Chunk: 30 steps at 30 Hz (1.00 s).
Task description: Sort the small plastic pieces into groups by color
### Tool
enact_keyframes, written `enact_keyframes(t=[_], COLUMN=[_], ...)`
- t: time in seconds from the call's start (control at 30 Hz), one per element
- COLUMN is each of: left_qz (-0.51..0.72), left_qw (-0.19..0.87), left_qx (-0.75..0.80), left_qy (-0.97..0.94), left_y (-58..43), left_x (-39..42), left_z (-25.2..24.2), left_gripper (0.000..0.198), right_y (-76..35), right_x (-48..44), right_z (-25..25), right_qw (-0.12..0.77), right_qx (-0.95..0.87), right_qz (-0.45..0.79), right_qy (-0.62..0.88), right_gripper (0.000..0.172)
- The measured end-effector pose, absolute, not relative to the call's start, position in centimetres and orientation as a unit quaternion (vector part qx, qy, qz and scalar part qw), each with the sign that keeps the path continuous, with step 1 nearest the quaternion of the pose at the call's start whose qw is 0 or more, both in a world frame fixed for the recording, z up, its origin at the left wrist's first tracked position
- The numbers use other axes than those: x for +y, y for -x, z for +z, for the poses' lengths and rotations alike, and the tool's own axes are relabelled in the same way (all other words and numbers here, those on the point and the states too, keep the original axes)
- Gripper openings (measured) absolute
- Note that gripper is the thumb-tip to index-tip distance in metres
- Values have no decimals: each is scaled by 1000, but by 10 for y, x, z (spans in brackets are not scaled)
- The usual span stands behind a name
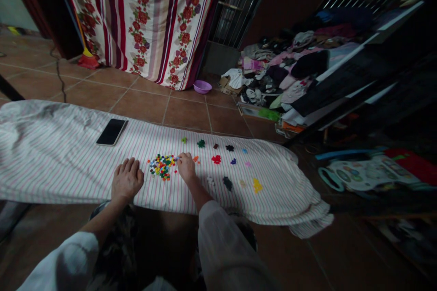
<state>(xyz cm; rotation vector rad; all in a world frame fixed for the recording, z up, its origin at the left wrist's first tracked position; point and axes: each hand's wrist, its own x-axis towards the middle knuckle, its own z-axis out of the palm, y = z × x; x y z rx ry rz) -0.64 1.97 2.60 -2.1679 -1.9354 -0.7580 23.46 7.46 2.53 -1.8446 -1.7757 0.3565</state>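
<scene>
The left arm reaches forward over the desk's near edge; the right arm angles forward and leftward. The cloth-covered desk (68,159) carries one mixed pile (163,166) of small coloured pieces, located between the two hands; its pieces are too small to count. Right of it lie thirteen single-colour groups: five in the far row, four in the middle, four in the near row. One phone (112,132) lies at left. The left hand (127,180) rests flat, palm down, unclenched, beside the pile. The right hand (186,167) has curled fingers at the pile's right edge; whether they grip a piece cannot be determined.
</scene>
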Motion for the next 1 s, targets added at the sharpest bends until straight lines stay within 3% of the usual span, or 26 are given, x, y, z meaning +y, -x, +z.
enact_keyframes(t=[0.4, 0.73, 1.0], left_qz=[-232, -236, -241], left_qw=[79, 73, 82], left_qx=[-643, -641, -629], left_qy=[725, 727, 734], left_y=[6, 6, 9], left_x=[18, 18, 19], left_z=[31, 30, 26], left_gripper=[40, 40, 40], right_y=[-233, -272, -367], right_x=[67, 68, 70], right_z=[27, 38, 62], right_qw=[290, 387, 446], right_qx=[-634, -605, -532], right_qz=[115, 129, 79], right_qy=[708, 683, 716], right_gripper=[19, 18, 22])
